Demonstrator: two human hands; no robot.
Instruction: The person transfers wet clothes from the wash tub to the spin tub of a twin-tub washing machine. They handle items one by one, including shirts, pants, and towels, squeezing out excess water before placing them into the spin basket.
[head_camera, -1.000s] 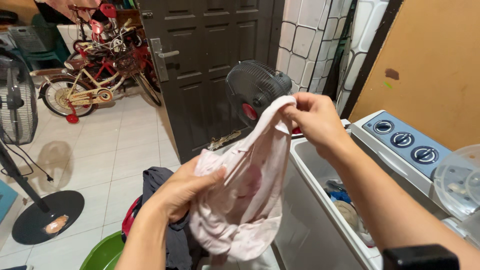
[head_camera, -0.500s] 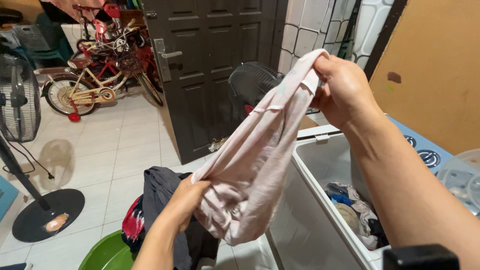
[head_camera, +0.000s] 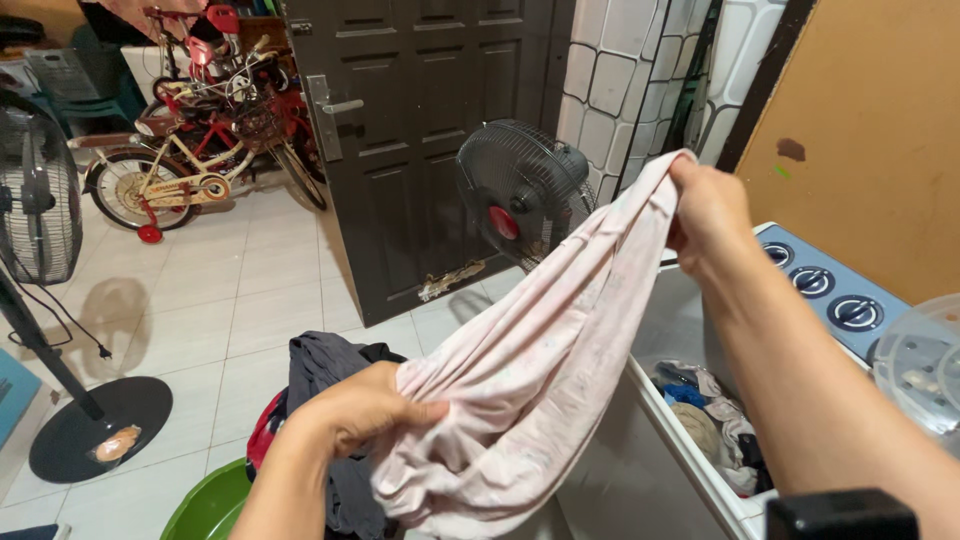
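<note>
The right hand is closed tight on one end of a pale pink cloth and holds it up high. The left hand is closed on the other end, lower down and nearer the body, with the fingers wrapped around a bunch of it. The cloth hangs stretched between the two hands like a slanted band, and its loose bottom part sags below the left hand. It touches nothing but the hands. Under the right arm is the open tub of a white washing machine, and the cloth's high end is just above the tub's near edge. Inside the tub lie some mixed clothes. The machine's blue panel with round knobs is beside the right wrist. A clear round lid sits at the far right. Below the left hand is a pile of dark clothes resting in a green tub. There is open air between the cloth and the pile. Behind the cloth stands a black fan in front of a dark door. The floor has pale tiles with lots of free room on the left. Another fan on a stand is at the left edge, and small bikes are parked far back.
</note>
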